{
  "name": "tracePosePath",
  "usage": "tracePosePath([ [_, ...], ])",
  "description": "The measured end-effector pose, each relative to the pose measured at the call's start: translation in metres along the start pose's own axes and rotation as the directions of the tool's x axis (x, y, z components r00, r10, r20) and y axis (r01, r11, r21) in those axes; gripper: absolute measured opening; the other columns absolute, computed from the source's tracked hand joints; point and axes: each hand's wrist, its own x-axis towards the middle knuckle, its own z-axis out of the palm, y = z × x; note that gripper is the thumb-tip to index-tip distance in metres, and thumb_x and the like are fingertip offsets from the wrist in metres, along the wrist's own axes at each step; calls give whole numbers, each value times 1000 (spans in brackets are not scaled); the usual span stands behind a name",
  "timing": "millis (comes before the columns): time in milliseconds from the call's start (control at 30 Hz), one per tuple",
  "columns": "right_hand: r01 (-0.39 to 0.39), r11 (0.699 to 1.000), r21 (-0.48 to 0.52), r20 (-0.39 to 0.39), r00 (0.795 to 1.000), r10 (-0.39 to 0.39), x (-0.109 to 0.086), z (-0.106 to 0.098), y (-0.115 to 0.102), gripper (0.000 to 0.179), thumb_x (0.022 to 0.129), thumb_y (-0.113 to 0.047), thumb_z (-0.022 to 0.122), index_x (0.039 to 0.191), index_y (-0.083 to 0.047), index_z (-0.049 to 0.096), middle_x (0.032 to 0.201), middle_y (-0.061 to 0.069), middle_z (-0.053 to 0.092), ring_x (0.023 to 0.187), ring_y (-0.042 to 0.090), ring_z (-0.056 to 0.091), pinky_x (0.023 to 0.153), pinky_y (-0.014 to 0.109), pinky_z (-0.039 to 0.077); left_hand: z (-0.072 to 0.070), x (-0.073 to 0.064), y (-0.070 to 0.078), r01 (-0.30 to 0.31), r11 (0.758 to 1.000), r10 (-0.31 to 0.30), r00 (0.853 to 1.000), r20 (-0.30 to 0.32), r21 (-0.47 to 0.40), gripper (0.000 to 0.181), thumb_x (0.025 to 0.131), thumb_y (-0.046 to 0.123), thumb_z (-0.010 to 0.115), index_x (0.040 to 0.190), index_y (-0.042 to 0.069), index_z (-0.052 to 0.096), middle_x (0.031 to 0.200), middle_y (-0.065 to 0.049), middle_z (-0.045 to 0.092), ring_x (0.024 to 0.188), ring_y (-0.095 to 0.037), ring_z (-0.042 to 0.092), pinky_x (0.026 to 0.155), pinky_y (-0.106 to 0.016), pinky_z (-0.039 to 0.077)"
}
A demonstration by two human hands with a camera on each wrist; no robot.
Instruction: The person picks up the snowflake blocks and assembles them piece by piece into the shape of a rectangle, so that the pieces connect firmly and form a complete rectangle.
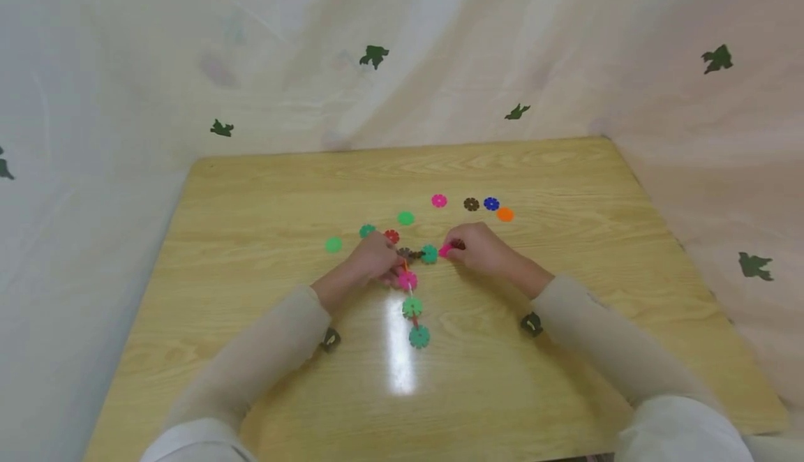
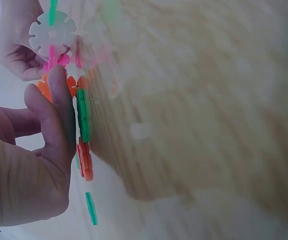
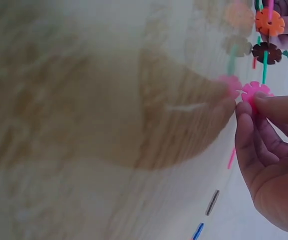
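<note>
A linked chain of notched plastic discs bends at a corner on the table, one leg running toward the near edge past a pink disc and a light green disc to a teal disc. The other leg goes right to a second teal disc. At the corner my left hand holds the chain around the orange disc, its fingertips partly hidden. Between thumb and fingers my right hand pinches a pink notched disc, its edge at the teal disc on the chain's right end.
Loose discs lie beyond the hands: light green, teal, red, another light green, pink, brown, blue and orange. A pale curtain hangs behind the wooden table.
</note>
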Motion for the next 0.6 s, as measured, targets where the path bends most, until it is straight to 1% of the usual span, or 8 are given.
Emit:
tracePosePath([
  [233, 31, 999, -39, -15, 999, -32, -2, 7, -2, 5, 94, -8, 71, 94, -11, 73, 84, -3, 69, 77, 14, 61, 71, 29, 57, 0, -1, 1, 15, 1000, -15, 1000, -5, 12, 13, 98, 0, 60, 100, -8, 69, 78, -20, 70, 56, -22, 68, 50, -26, 58],
  [367, 65, 996, -67, -34, 997, -67, -2, 9, -3, 3, 94, -8, 71, 94, -10, 74, 83, -3, 70, 76, 13, 62, 70, 28, 57, 1, 0, 1, 20, 1000, -20, 1000, -15, 9, 12, 98, 0, 60, 98, -8, 69, 77, -20, 70, 55, -22, 68, 50, -25, 57],
  [600, 117, 990, -82, -62, 991, -122, -2, 10, -5, 5, 92, -10, 74, 90, -6, 76, 83, 0, 73, 76, 13, 67, 71, 26, 59, 2, 0, 1, 13, 1000, -13, 999, -34, 8, 12, 96, -3, 58, 94, -8, 69, 76, -20, 70, 53, -22, 67, 48, -25, 57],
])
